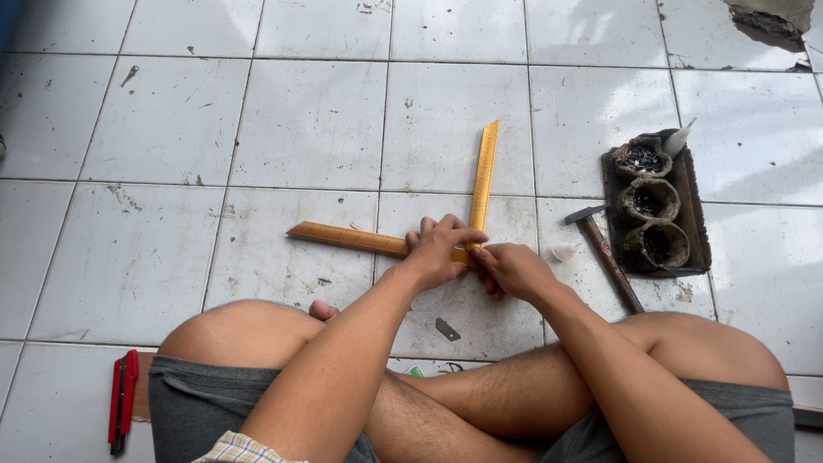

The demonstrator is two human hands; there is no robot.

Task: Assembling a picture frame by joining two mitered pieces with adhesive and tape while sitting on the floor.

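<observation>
Two bamboo strips lie on the white tiled floor (309, 129) in front of a person sitting cross-legged: a flat strip (347, 237) running left to right, and an angled strip (483, 176) rising away from its right end, so they meet in a corner just under the hands. The left hand (439, 249) presses down over the flat strip at the joint, fingers spread on top, grip pinning it rather than closing around it. The right hand (512, 268) is clenched on the foot of the angled strip right beside it. This looks like aligning the corner joint; the next move likely calls for keeping both ends steady while they are fixed. To the right, near but apart, lies a hammer (605, 254) beside a dark tray (696, 231) of three blackened pots. A small metal blade (447, 329) rests between the knees, and a red utility knife (123, 399) lies far left. Open tile stretches ahead and left.
</observation>
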